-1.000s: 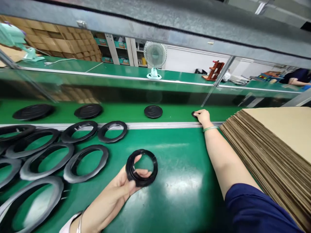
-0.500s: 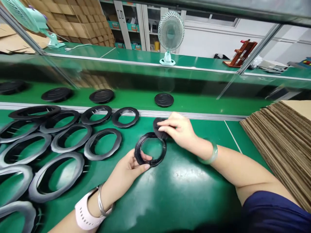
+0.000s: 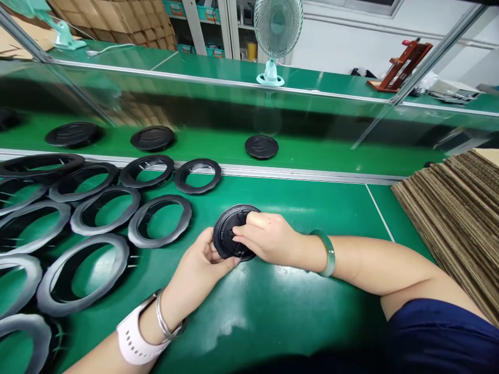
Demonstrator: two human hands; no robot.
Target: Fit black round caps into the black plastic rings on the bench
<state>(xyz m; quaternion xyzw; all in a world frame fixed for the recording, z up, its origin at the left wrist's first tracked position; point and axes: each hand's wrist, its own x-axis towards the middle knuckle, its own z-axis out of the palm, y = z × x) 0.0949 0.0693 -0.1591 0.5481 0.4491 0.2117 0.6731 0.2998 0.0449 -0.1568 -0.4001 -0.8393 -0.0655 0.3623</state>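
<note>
Black ring and disc held by both hands

Black ring (image 3: 223, 235) lies on the green table (image 3: 304, 301), right of loose rings (image 3: 159, 221). Left hand (image 3: 200, 265) fingers grip its edge; right hand (image 3: 268, 239) fingers press the black disc (image 3: 234, 228) into it

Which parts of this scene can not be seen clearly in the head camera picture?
- Black round part: its middle is hidden by the right hand and left hand.
- Nearest black rings: blurred, and cut off by the left edge.
- Cardboard stack: cut off by the right edge.
</note>
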